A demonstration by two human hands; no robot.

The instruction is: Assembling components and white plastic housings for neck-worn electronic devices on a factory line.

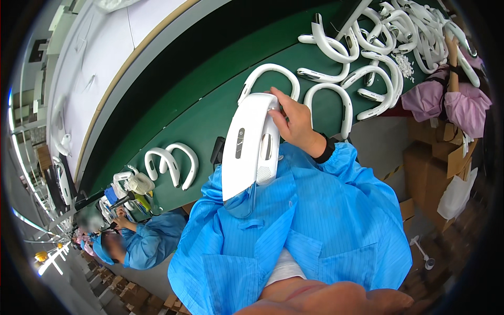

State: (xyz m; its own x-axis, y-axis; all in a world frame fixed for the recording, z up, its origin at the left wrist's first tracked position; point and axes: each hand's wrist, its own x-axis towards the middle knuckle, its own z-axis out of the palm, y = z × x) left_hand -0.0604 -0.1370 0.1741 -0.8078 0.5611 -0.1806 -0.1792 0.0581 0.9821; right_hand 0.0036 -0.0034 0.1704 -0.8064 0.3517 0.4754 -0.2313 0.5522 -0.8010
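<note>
A white neck fan (pixel 242 142) is held up close in front of my chest, one arm of it filling the middle of the view. It has a grey button strip, an oval side slot and a patch of small holes. My right hand (pixel 295 122), with a black band at the wrist, grips its upper end, thumb on the side and fingers over the top. My left hand is hidden behind the fan; only a blue sleeve (pixel 212 185) and a black band-like piece (pixel 217 150) show there. Just behind the fan's top lies another white U-shaped neck fan (pixel 270 67).
The green bench (pixel 210 118) bears several neck fans (pixel 336 100) at right, a heap (pixel 420 31) beyond, and a pair (pixel 170 163) at left. A person in blue (pixel 157 239) works at left, one in pink (pixel 467 105) at far right. Cardboard boxes (pixel 428 168) stand right.
</note>
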